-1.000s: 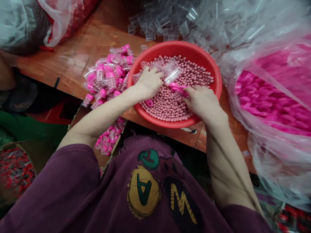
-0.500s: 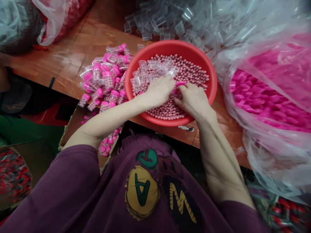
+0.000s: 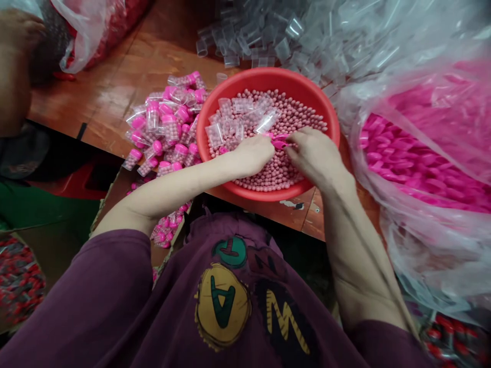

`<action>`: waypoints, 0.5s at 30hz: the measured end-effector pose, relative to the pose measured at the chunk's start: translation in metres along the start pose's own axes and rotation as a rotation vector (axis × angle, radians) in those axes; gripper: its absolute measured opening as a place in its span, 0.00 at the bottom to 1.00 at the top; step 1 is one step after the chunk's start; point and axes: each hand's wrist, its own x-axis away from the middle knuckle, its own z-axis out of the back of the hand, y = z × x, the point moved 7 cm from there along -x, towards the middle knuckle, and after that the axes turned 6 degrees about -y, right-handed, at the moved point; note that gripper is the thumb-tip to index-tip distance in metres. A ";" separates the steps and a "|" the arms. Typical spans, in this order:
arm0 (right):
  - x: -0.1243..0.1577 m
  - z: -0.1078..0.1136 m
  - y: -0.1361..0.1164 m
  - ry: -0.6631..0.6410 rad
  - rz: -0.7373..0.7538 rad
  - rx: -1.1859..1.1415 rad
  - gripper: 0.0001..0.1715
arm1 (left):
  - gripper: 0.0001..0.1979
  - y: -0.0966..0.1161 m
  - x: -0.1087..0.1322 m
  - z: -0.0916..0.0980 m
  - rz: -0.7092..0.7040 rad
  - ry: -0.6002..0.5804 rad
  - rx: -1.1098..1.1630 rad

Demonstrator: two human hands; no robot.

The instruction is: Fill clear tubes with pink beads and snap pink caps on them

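A red basin (image 3: pixel 326 115) full of small pink beads (image 3: pixel 299 115) sits on the wooden table. Several clear little tubes (image 3: pixel 226 128) lie on the beads at its left side. My left hand (image 3: pixel 251 153) rests closed over the beads in the middle of the basin, and what it holds is hidden. My right hand (image 3: pixel 316 153) is beside it, fingers pinched on a pink cap (image 3: pixel 279 143) between the two hands.
Filled tubes with pink caps (image 3: pixel 164 122) are heaped left of the basin, some spilling into a box below the table edge. Empty clear tubes (image 3: pixel 268 36) lie behind it. A plastic bag of pink caps (image 3: pixel 414 153) stands on the right. Another person's arm (image 3: pixel 15 71) shows at the far left.
My left hand slid from the basin's left side toward the middle, uncovering the clear tubes, then drew back toward me. My right hand stayed with the pink cap and met it.
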 end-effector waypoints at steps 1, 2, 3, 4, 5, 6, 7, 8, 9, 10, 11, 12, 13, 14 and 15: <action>-0.004 -0.006 -0.006 -0.055 -0.025 0.055 0.22 | 0.26 0.000 -0.001 0.000 0.013 -0.029 0.012; -0.008 -0.012 -0.011 -0.102 -0.058 0.094 0.25 | 0.26 -0.002 -0.002 0.000 0.027 -0.048 0.020; -0.011 -0.016 -0.014 -0.133 -0.085 0.114 0.27 | 0.26 -0.005 -0.002 0.001 0.040 -0.051 0.023; -0.014 -0.018 -0.017 -0.146 -0.096 0.114 0.29 | 0.25 -0.008 -0.002 0.002 0.052 -0.036 0.022; -0.016 -0.018 -0.017 -0.148 -0.103 0.101 0.29 | 0.24 -0.013 -0.001 0.003 0.063 -0.011 0.021; -0.017 -0.018 -0.015 -0.134 -0.110 0.080 0.29 | 0.23 -0.017 -0.001 0.004 0.072 0.012 0.022; -0.018 -0.016 -0.011 -0.106 -0.116 0.055 0.28 | 0.23 -0.019 -0.001 0.003 0.076 0.027 0.025; -0.019 -0.015 -0.006 -0.070 -0.122 0.030 0.27 | 0.23 -0.020 -0.003 0.000 0.074 0.032 0.033; -0.019 -0.014 0.000 -0.033 -0.130 0.006 0.26 | 0.24 -0.019 -0.007 -0.004 0.070 0.033 0.051; -0.019 -0.014 0.004 -0.004 -0.130 -0.013 0.26 | 0.24 -0.016 -0.012 -0.008 0.061 0.033 0.086; -0.019 -0.015 0.007 0.012 -0.121 -0.029 0.26 | 0.25 -0.012 -0.018 -0.013 0.046 0.038 0.138; -0.019 -0.017 0.008 0.014 -0.107 -0.039 0.26 | 0.24 -0.008 -0.025 -0.017 0.027 0.050 0.206; -0.019 -0.019 0.007 0.003 -0.097 -0.045 0.26 | 0.22 -0.004 -0.032 -0.021 0.008 0.065 0.288; -0.020 -0.021 0.006 -0.015 -0.094 -0.047 0.27 | 0.19 -0.001 -0.039 -0.024 -0.009 0.077 0.379; -0.020 -0.022 0.005 -0.035 -0.100 -0.046 0.27 | 0.15 0.000 -0.045 -0.027 -0.017 0.083 0.478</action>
